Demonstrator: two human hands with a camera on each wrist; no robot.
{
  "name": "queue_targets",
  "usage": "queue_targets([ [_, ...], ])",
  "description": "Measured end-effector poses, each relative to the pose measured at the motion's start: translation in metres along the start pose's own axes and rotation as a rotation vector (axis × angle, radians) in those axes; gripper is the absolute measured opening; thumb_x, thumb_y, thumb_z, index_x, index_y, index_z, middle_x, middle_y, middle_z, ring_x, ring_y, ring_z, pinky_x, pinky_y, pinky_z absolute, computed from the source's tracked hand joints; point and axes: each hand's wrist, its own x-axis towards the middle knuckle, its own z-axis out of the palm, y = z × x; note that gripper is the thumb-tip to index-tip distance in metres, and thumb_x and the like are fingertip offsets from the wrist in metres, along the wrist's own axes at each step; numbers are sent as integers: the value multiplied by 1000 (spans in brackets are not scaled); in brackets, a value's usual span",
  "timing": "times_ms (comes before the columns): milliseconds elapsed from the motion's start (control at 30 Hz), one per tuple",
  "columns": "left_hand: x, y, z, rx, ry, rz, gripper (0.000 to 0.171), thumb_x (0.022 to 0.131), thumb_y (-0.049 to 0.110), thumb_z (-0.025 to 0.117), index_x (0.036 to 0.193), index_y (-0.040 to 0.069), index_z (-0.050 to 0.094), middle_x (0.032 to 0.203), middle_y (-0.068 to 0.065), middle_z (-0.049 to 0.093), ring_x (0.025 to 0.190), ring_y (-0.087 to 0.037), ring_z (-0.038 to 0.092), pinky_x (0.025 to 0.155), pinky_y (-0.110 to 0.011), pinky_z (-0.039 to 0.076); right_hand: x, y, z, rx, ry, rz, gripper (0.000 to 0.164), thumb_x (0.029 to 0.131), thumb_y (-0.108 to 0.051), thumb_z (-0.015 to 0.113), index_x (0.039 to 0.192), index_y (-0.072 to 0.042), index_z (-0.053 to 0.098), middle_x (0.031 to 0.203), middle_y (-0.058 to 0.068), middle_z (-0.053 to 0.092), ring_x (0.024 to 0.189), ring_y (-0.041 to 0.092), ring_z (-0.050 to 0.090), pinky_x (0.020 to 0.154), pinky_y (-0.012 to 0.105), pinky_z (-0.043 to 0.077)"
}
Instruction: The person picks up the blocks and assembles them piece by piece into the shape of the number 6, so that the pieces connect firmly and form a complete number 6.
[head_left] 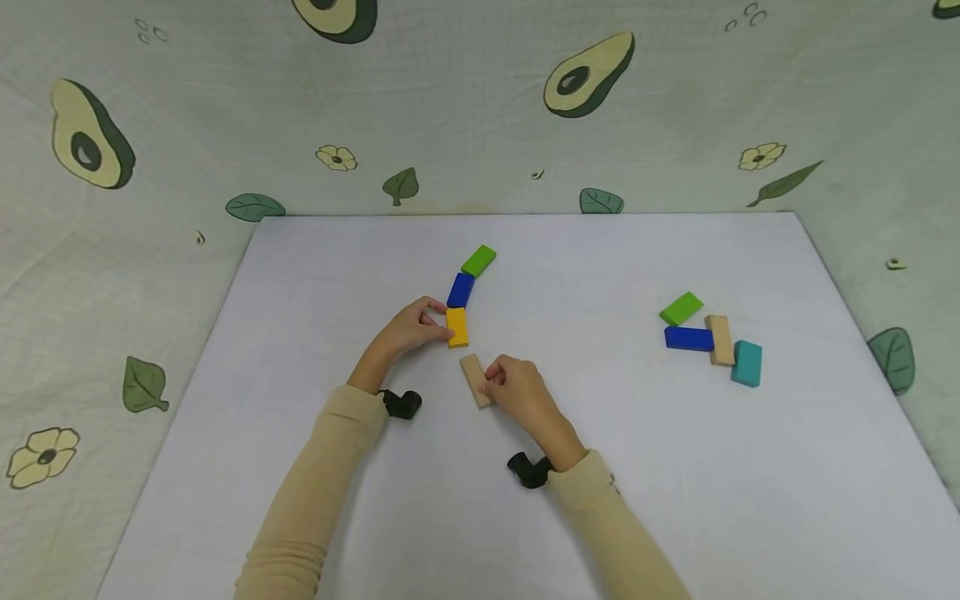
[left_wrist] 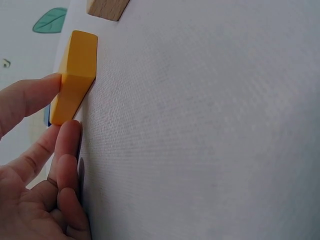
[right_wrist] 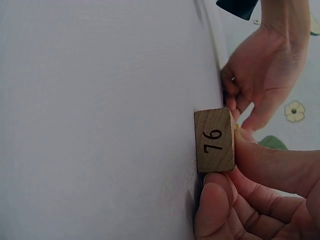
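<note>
Near the middle of the table in the head view, my left hand point(head_left: 411, 327) holds a yellow wooden block point(head_left: 457, 328), thumb on its face and fingers at its side and end. A blue block point(head_left: 461, 290) lies against the yellow one's far end, and a green block point(head_left: 478, 261) follows beyond it at a slant. My right hand point(head_left: 523, 392) pinches a plain wooden block point(head_left: 476, 381) that lies tilted, a small gap short of the yellow one. In the right wrist view, this plain block's end point(right_wrist: 215, 141) bears the printed number 76.
On the right of the white table point(head_left: 360, 258) lies a second group: a green block point(head_left: 681, 308), a blue block point(head_left: 688, 338), a plain wooden block point(head_left: 719, 340) and a teal block point(head_left: 747, 363). Avocado-print cloth point(head_left: 465, 100) surrounds the table. Black wrist devices point(head_left: 405, 405) sit below both hands.
</note>
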Motion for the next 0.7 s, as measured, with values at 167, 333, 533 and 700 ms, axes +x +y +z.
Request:
queue_targets([
  [167,-1,0,0,-4,2,2,47,82,25,71,122,13,50,88,-5,49,82,-20,45,72,-27,35,5,-2,-1,-16,-11,-23,14,83,-11,69,90,-1,64,72,4,55,64,14,47,55,21,39],
  [333,-1,0,0,-1,7,3,47,81,25,71,122,13,50,88,-5,48,81,-20,45,72,-27,35,10,-2,-2,-22,-20,-32,13,83,-12,69,90,-2,65,72,4,54,64,13,47,56,21,39],
  [533,0,0,0,7,9,7,47,81,25,71,122,13,50,88,-5,48,82,-20,45,72,-27,35,14,-3,-2,-18,-27,-22,14,83,-12,69,92,-2,65,73,3,55,66,13,48,57,21,40],
  [700,1,0,1,16,10,-3,48,81,25,71,122,13,50,89,-6,49,82,-21,45,72,-28,35,17,-3,-2,-17,-33,-4,14,83,-12,69,92,-2,66,73,3,56,67,13,49,57,21,39],
])
